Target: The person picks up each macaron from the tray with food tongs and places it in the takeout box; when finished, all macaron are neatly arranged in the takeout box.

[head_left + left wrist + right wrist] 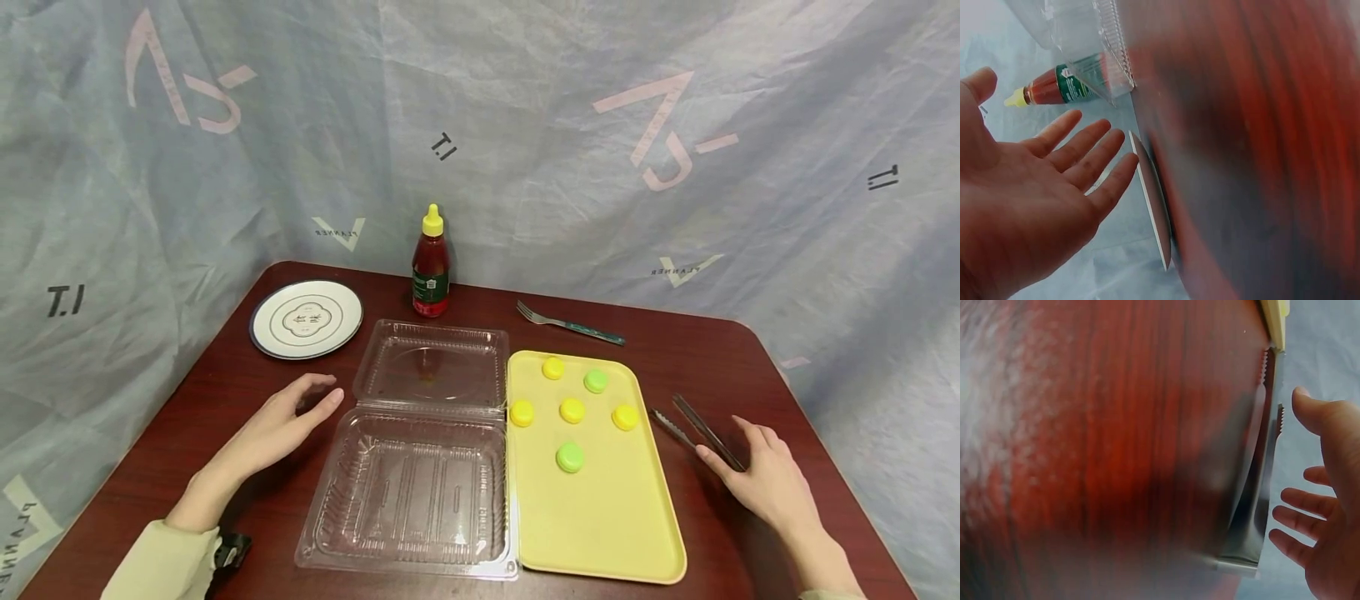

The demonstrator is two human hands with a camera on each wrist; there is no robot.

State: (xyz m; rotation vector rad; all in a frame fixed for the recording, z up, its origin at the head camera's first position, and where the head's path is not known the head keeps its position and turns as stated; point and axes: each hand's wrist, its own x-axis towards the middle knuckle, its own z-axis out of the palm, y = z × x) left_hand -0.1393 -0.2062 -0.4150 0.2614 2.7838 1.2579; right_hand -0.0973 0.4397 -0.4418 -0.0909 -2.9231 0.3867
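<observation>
My left hand (279, 423) is held beside the hinged clear plastic container (420, 492), fingers relaxed and nothing in them. In the left wrist view its palm (1035, 200) shows bare with fingers spread. Metal tongs (705, 433) lie on the table right of the yellow tray (600, 525). My right hand (768, 479) hovers over the tongs' near end, thumb apart from the fingers. The right wrist view shows a gap between this hand (1329, 506) and the tongs (1250, 512). On the tray sit several yellow macarons (572, 410) and two green macarons (570, 457).
A white plate (273, 321) with a dark blue rim lies at the back left. A red sauce bottle (431, 271) with a yellow cap stands behind the container's lid. A fork (573, 326) lies behind the tray. Grey cloth (525, 150) hangs around the table (697, 350).
</observation>
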